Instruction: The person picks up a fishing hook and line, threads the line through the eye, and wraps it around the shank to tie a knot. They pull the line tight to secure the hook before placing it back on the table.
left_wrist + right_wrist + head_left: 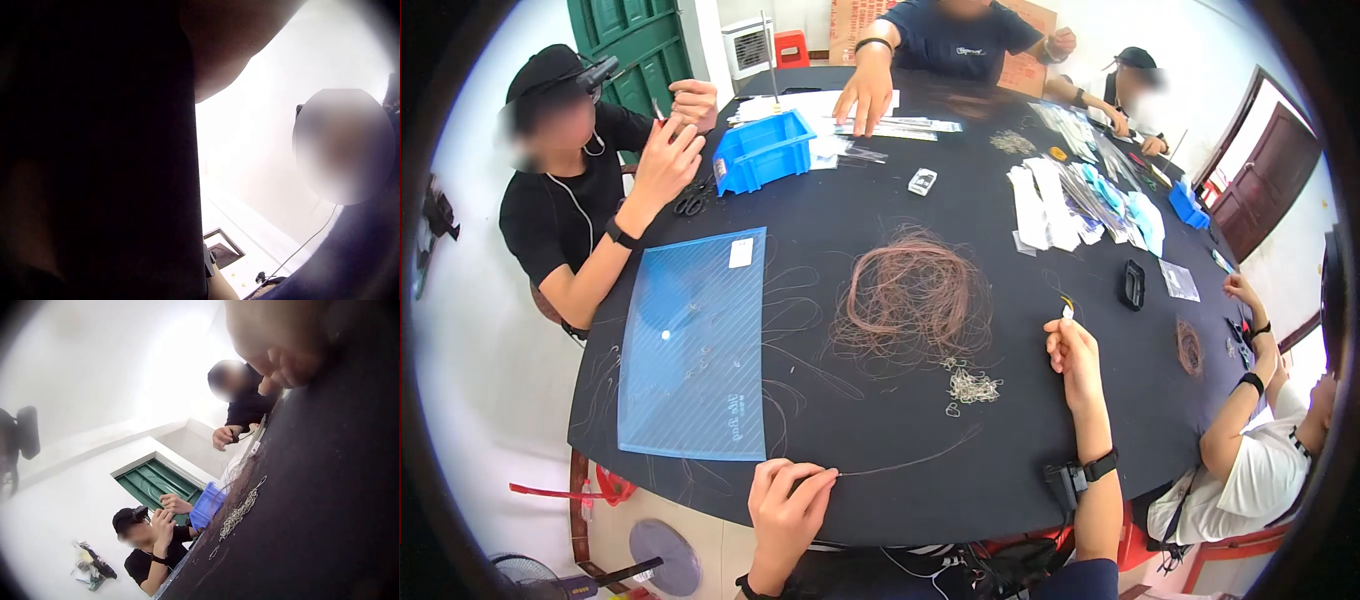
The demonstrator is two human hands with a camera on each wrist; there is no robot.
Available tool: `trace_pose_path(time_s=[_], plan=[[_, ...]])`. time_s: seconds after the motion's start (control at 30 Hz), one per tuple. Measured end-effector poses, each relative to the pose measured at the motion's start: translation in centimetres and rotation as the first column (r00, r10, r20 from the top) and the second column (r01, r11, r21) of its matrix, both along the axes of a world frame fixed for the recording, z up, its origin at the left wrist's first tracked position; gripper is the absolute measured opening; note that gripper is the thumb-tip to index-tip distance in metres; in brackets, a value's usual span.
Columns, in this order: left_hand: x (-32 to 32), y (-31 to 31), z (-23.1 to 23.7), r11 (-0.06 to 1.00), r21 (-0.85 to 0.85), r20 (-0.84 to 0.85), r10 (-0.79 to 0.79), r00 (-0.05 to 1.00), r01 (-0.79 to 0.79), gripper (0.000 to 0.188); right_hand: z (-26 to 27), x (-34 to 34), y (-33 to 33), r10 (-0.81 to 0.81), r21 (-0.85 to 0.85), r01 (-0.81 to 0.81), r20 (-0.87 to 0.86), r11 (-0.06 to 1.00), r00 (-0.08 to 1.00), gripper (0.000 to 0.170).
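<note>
At the table's front edge my left hand point(788, 508) pinches one end of a thin dark strand point(910, 462) between thumb and fingertips; the strand runs right over the black table. My right hand point(1076, 362), raised at right, pinches a small white piece point(1067, 313) with something yellow and black at its top. Between the hands lies a pile of metal clips point(975, 386), below a loose coil of brown strands point(915, 295). In the right wrist view my right hand point(284, 344) is blurred. The left wrist view is mostly dark, and the left fingers cannot be made out.
A blue translucent folder point(690, 400) lies at left among loose strands. Farther back are a blue bin point(765, 152), a small white box point(922, 181) and white packets point(1045, 205). A black tray point(1133, 285) sits at right. Several people are around the table.
</note>
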State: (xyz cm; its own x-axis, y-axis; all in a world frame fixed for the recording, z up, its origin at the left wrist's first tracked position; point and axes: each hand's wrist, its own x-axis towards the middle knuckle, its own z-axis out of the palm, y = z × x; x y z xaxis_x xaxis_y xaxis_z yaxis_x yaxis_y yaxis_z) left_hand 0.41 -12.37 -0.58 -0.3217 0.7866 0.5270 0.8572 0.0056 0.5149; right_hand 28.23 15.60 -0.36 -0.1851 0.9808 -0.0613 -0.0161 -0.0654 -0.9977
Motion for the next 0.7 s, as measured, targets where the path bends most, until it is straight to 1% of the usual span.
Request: trace_pose_path(time_s=[0.23,0.53,0.7], plan=[[-0.38,-0.13,-0.44,1.0,0.025,-0.039,0.0,0.999,0.001,0.022,0.12,-0.14,-0.2,0.009,0.024,-0.009,0.023,1.0,1.0,0.03],[-0.43,-0.2,-0.36,0.999,-0.022,-0.033,-0.026,0.999,0.026,0.021,-0.08,-0.13,-0.12,-0.002,0.032,0.0,0.043,0.999,0.999,0.03],[-0.41,-0.14,-0.31,1.0,-0.021,-0.033,-0.023,0.999,0.022,0.021,-0.06,-0.16,-0.14,-0.003,0.032,0.001,0.045,0.999,0.999,0.03]])
